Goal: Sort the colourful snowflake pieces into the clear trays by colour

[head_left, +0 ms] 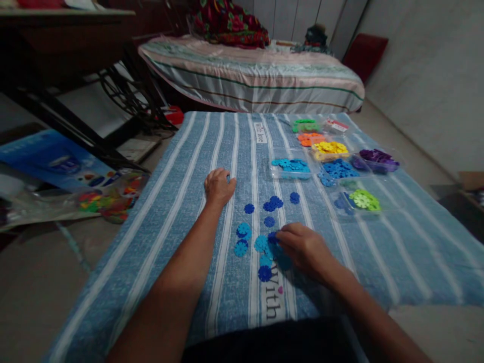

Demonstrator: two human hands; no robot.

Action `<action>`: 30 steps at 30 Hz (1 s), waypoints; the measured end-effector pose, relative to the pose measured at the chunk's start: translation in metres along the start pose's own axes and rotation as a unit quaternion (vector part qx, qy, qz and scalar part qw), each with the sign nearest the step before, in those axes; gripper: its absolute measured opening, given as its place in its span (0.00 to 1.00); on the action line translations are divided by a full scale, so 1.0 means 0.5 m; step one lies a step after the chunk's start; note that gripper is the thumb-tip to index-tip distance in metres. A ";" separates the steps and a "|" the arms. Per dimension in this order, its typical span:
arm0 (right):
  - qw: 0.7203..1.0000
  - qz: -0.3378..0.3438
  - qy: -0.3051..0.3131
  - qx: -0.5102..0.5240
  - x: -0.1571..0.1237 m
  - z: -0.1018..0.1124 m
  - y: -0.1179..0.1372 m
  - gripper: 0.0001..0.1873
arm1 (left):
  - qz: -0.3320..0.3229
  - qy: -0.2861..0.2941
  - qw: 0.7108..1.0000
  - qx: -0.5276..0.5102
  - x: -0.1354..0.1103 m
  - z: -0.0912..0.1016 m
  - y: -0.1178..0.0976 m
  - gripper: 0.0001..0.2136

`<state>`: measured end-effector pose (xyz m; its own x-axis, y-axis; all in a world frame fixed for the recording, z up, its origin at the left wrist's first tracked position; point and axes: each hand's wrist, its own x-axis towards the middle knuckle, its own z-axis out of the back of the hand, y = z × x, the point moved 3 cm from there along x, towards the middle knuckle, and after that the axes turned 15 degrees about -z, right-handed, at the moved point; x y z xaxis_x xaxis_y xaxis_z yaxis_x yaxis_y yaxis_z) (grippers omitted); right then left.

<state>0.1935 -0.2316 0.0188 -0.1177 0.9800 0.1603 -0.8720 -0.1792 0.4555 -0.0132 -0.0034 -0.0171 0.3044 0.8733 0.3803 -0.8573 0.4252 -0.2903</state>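
A blue striped towel (pixel 159 227) is spread in front of me. Several loose blue snowflake discs (pixel 260 237) lie scattered on its middle. My right hand (pixel 302 249) rests on the towel, its fingertips pinched on a dark blue disc (pixel 273 237) at the edge of the cluster. My left hand (pixel 218 187) lies further away on the towel, fingers curled under, a bit of blue showing at its fingertips. Whether it holds a disc I cannot tell.
Clear plastic trays on the towel's far right hold sorted discs: light blue (pixel 291 166), dark blue (pixel 338 170), yellow (pixel 329 147), orange (pixel 310 138), green (pixel 304 124), purple (pixel 376 160), lime (pixel 363 200). A bag of mixed pieces (pixel 109 199) lies left. A bed (pixel 249 75) stands behind.
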 end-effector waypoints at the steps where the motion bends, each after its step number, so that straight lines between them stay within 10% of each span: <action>1: 1.000 0.007 -0.001 -0.002 0.002 -0.016 0.009 0.12 | -0.001 0.001 1.000 0.001 0.000 0.000 0.000 0.12; 30: 0.989 -0.057 -0.136 0.012 0.017 -0.056 -0.023 0.10 | -0.001 -0.006 1.000 -0.009 -0.002 0.006 -0.008 0.11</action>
<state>0.1890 -0.2188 -0.0098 0.1159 0.9348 0.3358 -0.8603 -0.0745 0.5043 -0.0111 -0.0067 -0.0137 0.3003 0.8696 0.3919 -0.8489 0.4310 -0.3058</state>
